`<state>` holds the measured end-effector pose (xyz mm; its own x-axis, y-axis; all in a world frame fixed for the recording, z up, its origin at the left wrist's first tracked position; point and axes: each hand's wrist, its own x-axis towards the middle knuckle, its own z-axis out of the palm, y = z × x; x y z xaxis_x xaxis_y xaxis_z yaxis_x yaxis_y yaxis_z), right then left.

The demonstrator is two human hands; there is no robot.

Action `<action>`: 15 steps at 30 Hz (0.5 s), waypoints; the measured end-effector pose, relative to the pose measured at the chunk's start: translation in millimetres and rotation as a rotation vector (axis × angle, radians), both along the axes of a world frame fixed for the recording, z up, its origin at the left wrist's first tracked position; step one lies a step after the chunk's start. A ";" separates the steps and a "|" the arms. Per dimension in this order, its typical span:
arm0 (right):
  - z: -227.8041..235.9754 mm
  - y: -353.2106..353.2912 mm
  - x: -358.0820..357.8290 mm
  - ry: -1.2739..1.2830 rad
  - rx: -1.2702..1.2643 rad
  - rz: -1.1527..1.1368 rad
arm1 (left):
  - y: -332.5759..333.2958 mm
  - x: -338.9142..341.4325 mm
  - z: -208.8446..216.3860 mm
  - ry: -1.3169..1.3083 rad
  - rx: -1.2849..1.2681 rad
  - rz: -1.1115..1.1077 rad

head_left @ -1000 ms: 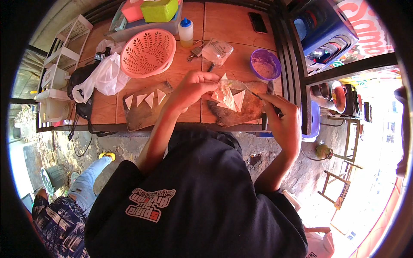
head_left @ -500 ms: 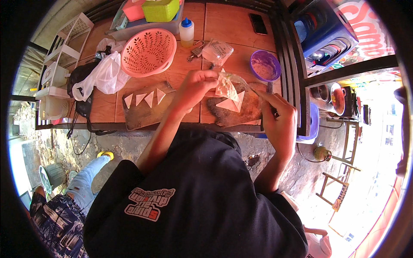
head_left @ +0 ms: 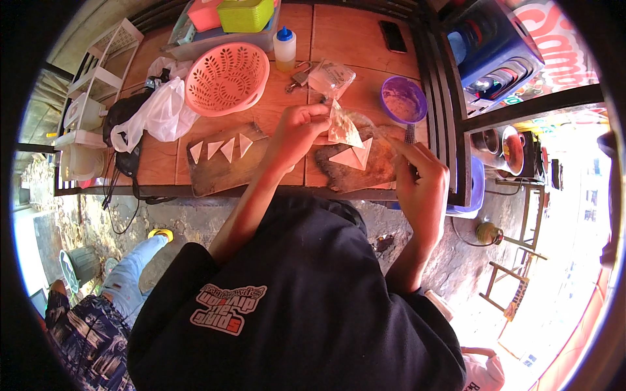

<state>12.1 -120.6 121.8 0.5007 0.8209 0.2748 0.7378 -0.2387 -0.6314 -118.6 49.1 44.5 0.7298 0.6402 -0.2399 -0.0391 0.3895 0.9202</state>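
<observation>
My left hand pinches a pale triangular piece with a mottled, creamy face and lifts it over the right cutting board. Below it on that board lie smooth white triangles, partly overlapping. My right hand is closed on a thin flat-bladed tool, whose blade reaches toward the lifted piece; its handle is mostly hidden by my fingers. Beyond my right hand sits a purple bowl of pinkish paste. On the left cutting board, several small white triangles stand in a row.
A pink perforated basket, white plastic bag, squeeze bottle, padlock, clear packet and phone lie on the table. A dark frame borders its right side. Another person's leg shows at lower left.
The lifted piece has turned slightly and dropped a little toward the board. The blade has drawn back somewhat to the right of it. Both hands stay nearly in place.
</observation>
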 end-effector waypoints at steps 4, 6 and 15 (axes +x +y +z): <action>0.2 -0.3 -0.3 0.026 -0.022 -0.009 | 1.3 -0.6 2.2 -0.018 -0.003 -0.023; -0.6 0.8 -0.6 0.039 0.036 -0.032 | 2.1 -0.1 2.7 -0.015 0.001 -0.026; 0.3 0.2 -2.0 -0.017 0.011 0.001 | 1.5 -1.6 2.7 -0.025 -0.013 -0.029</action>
<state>10.1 -120.4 122.1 0.4953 0.8181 0.2922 0.7484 -0.2310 -0.6217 -120.2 50.6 47.2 0.7540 0.6156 -0.2292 -0.0509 0.4026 0.9140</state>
